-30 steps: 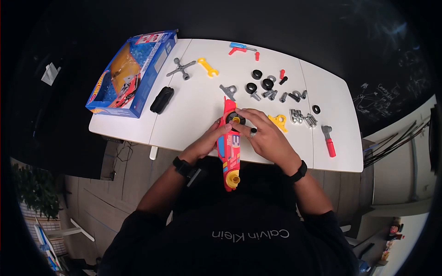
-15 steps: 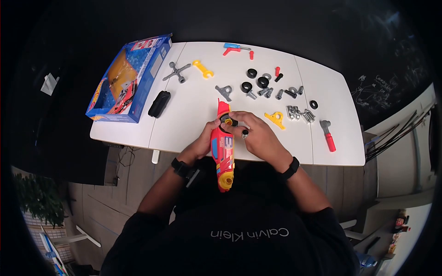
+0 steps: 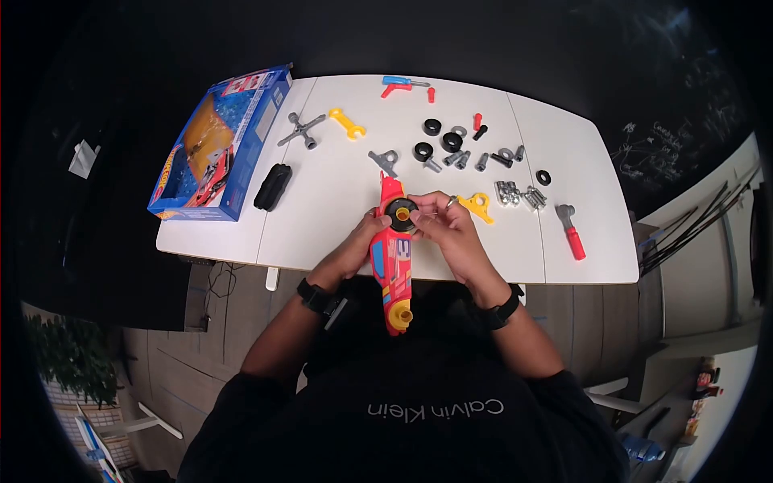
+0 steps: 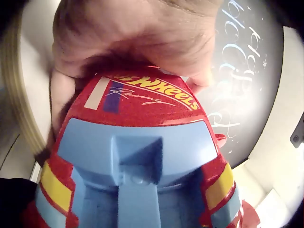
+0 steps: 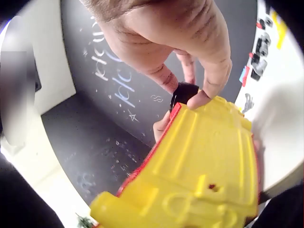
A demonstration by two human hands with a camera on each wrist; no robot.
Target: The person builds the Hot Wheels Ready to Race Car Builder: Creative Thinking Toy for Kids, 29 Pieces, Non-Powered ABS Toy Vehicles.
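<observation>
A red toy car (image 3: 392, 270) with a yellow underside (image 5: 204, 156) is held on its side at the table's near edge. My left hand (image 3: 356, 248) grips its hood end, palm over the Hot Wheels lettering on the body (image 4: 137, 102) in the left wrist view. A black wheel (image 3: 401, 214) sits on the side of the car around a yellow hub. My right hand (image 3: 452, 241) pinches that wheel's rim; in the right wrist view its fingers hold the black tire (image 5: 183, 94). The yellow hub (image 3: 396, 312) at the near end has no wheel around it.
On the white table (image 3: 314, 225) lie a blue box (image 3: 262, 133), black part (image 3: 273, 187), grey cross wrench (image 3: 302, 130), yellow wrench (image 3: 347, 125), grey bracket (image 3: 384, 163), yellow bracket (image 3: 475, 208), toy drill (image 3: 403, 85), several tires and bolts, and a red-handled tool (image 3: 574, 241).
The right hand's fingers have shifted from over the wheel's face to its right rim, showing more of the wheel. The head view has shifted slightly.
</observation>
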